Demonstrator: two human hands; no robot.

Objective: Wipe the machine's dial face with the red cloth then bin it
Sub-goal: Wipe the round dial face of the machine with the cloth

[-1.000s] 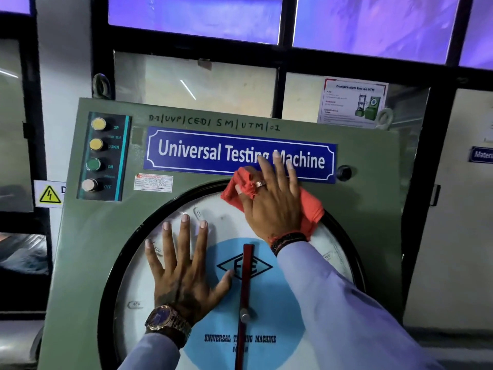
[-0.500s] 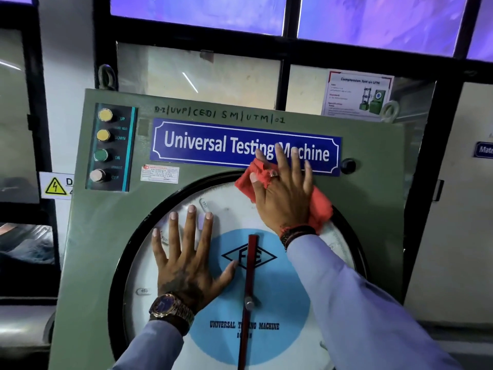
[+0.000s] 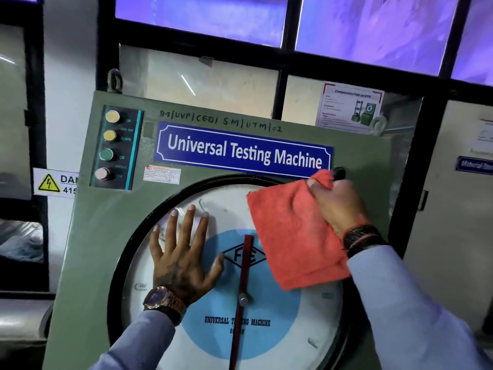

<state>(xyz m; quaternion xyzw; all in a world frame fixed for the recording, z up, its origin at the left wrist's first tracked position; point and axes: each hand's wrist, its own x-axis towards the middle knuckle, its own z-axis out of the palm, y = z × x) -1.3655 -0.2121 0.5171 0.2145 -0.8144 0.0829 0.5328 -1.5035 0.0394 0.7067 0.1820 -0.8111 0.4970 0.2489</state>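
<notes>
The green machine (image 3: 106, 236) fills the view, its painted sheet-metal front flat and matte; set into it, the dial face (image 3: 165, 303) is a large round disc, glossy white with a pale blue centre, ringed by a black rim and crossed by a slim red pointer (image 3: 244, 276). Half a second ago the red cloth (image 3: 290, 236) was bunched under a flattened palm at the top of the dial; now it hangs unfolded as a soft, napped rectangle over the upper right of the face — pinched at its top corner by the right hand (image 3: 338, 204), whose fingers are curled closed on the fabric near a small black knob (image 3: 338, 172). That probably means a fresh fold or a wider pass; the lower dial looks unwiped, and no bin is in view. The left hand (image 3: 184, 252) is unchanged — fingers spread wide, palm flat on the glass, gripping nothing; a metal-banded watch (image 3: 162, 300) sits at its wrist.
</notes>
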